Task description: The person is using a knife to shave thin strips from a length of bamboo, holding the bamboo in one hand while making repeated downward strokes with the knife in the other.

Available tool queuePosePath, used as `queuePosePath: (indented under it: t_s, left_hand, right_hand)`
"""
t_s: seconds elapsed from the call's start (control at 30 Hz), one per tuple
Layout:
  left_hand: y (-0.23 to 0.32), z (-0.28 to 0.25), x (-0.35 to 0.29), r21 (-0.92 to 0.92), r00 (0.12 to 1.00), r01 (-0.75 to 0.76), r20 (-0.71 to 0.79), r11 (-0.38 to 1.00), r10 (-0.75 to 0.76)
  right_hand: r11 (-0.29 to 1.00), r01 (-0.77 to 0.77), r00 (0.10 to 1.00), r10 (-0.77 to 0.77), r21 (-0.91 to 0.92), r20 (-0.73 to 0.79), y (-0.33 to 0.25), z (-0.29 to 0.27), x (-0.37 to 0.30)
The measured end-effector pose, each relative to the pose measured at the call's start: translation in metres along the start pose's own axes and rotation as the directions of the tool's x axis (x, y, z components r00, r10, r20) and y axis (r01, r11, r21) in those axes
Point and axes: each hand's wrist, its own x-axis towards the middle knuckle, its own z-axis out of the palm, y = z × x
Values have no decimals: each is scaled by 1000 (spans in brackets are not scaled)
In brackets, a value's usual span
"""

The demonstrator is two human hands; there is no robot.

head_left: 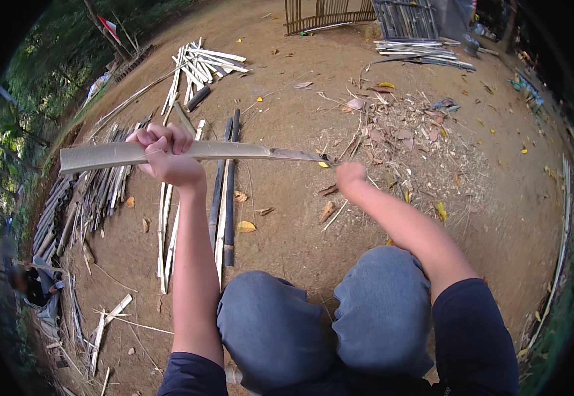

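My left hand (171, 155) is wrapped round a long pale split bamboo strip (234, 150), held level above the ground in front of my knees. Its broad end juts out to the left of the hand; toward the right it narrows and turns browner, with a dark tip. Just beyond that tip is my right hand (351, 177), closed in a fist with its back toward me. Whatever it grips, if anything, is hidden, and I cannot tell whether the fist touches the strip.
Dark bamboo poles (229, 218) lie beyond my left arm. More bamboo is stacked at left (99, 178), with pale split pieces (201, 63) farther off. Shavings and dry leaves (426, 152) litter the dirt at right. A person (36, 287) sits at the left edge.
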Motion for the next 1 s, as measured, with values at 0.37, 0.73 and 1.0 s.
queuePosePath:
  t_s: [0.37,0.73,1.0]
  left_hand:
    - [8,-27,11,32,1000,4,-4,999,-4]
    - [7,-42,6,18,999,15,-30,1000,-14]
    - [10,-22,-7,18,1000,23,8,1000,-23]
  right_hand:
    - [840,165,973,-54,517,-224,-35,-85,-28]
    - [917,214,960,-133,336,-246,-49,-63,-32]
    - [978,-11,1000,15,211,-18,-10,-20,0]
